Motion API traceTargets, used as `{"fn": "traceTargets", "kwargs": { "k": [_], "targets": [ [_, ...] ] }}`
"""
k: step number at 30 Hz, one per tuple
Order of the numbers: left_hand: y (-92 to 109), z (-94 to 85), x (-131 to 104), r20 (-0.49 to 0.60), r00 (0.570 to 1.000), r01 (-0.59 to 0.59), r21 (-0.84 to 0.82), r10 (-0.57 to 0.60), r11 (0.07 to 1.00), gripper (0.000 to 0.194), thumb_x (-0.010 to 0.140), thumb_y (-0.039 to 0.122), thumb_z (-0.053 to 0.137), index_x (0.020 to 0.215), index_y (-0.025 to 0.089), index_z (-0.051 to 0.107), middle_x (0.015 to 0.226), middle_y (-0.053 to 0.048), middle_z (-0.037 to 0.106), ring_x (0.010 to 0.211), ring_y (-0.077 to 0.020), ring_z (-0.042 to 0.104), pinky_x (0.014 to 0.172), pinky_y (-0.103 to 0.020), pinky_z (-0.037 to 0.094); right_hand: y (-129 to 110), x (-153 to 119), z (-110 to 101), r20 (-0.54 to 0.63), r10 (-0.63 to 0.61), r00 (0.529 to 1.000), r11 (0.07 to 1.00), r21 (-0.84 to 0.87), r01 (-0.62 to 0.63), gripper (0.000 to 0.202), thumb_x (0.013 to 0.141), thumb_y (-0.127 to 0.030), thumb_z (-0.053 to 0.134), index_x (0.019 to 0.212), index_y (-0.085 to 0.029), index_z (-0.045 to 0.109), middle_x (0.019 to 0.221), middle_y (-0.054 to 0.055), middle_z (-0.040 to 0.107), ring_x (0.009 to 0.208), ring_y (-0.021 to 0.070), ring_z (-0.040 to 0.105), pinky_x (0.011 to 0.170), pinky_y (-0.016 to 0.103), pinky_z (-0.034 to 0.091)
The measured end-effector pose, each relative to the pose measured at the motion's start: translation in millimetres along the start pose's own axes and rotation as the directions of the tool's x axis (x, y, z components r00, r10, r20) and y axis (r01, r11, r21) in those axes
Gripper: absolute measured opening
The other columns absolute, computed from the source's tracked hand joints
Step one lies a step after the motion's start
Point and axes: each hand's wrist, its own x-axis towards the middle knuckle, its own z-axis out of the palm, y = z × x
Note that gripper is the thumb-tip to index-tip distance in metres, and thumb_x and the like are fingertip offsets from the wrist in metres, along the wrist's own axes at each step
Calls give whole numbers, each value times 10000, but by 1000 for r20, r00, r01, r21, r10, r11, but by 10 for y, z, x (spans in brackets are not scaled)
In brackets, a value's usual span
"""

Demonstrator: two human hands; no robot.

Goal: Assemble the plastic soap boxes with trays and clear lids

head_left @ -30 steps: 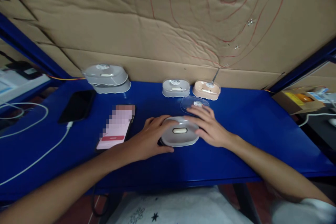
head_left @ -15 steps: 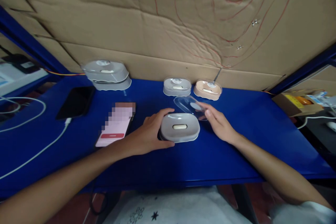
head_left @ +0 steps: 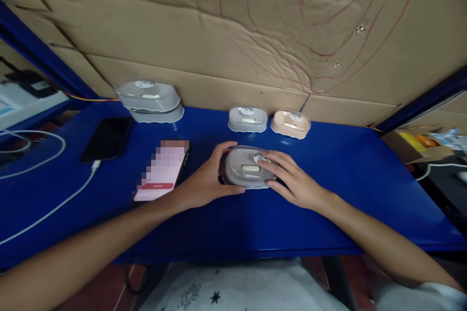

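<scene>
A grey oval box (head_left: 251, 185), soap-box shaped, rests on the blue table in front of me. Its clear lid (head_left: 241, 158) sits over the top, with a round white sticker partly under my fingers and a cream pill-shaped piece showing through. My left hand (head_left: 211, 175) clasps the left end of the box, thumb in front and fingers behind. Over the right end lies my right hand (head_left: 297, 180), fingers bent onto the lid near the sticker and thumb at the front edge. Whether the lid is fully seated cannot be seen.
Behind stand a lidded grey box (head_left: 248, 120) and a peach one (head_left: 291, 125). Two grey boxes (head_left: 151, 102) are stacked at the back left. A lit phone (head_left: 162, 170) and a dark phone (head_left: 107, 138) on a white cable lie left. Cardboard (head_left: 182, 48) walls the back.
My right hand has brought the clear lid down and left, from tilted above the box onto it. My left hand keeps its hold on the box.
</scene>
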Motion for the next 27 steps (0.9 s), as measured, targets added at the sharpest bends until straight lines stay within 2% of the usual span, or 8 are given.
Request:
{"fn": "traceTargets", "kwargs": {
  "k": [3, 6, 11, 18, 22, 27],
  "targets": [
    [39, -2, -9, -15, 999, -44, 200, 48, 979, 980, 735, 406, 932, 1520, 305, 354, 1558, -152, 509, 1401, -384, 563, 1173, -599, 446, -10, 9, -26, 18, -40, 999, 997, -71, 41, 588, 1093, -369, 549, 1648, -273, 381, 1561, 162, 526, 1505, 345, 462, 1208, 609, 482],
    [77, 2, -17, -48, 997, -32, 433, 59, 901, 983, 714, 460, 932, 1515, 292, 386, 1555, -148, 542, 1401, -444, 537, 1172, -666, 387, -4, 20, -58, 43, -61, 997, 995, -76, 65, 555, 1092, -369, 553, 1616, -235, 431, 1551, 172, 541, 1496, 336, 472, 1200, 585, 499],
    [19, -6, -12, -22, 997, -46, 588, 73, 808, 1031, 704, 522, 930, 1547, 303, 376, 1538, -146, 571, 1435, -477, 494, 1164, -657, 358, 17, 25, -37, 85, -50, 995, 997, -55, 55, 555, 1101, -371, 528, 1630, -243, 425, 1594, 157, 524, 1518, 322, 453, 1224, 576, 476],
    [-86, -21, -37, 88, 991, -131, 683, 97, 718, 1109, 880, 642, 763, 1699, 254, 125, 1626, -237, 491, 1466, -452, 494, 1178, -614, 346, 99, -7, 22, 74, -91, 993, 993, -69, 96, 591, 1097, -322, 544, 1663, -264, 382, 1625, 136, 507, 1585, 305, 370, 1251, 556, 450],
    [-88, -41, -23, 84, 992, -122, 638, 89, 760, 1077, 848, 603, 815, 1682, 243, 237, 1624, -214, 506, 1455, -445, 509, 1180, -576, 389, 145, -8, 28, 65, -100, 993, 994, -38, 102, 669, 1089, -329, 564, 1700, -301, 294, 1648, 119, 495, 1592, 300, 369, 1257, 568, 440],
    [-93, -67, -3, 52, 997, -77, 550, 58, 832, 1096, 748, 534, 910, 1632, 288, 311, 1586, -180, 518, 1445, -436, 514, 1170, -600, 441, 97, 22, 53, 67, -80, 995, 994, -66, 84, 707, 1085, -350, 568, 1713, -316, 245, 1644, 112, 503, 1570, 310, 406, 1249, 580, 449]
  ]
}}
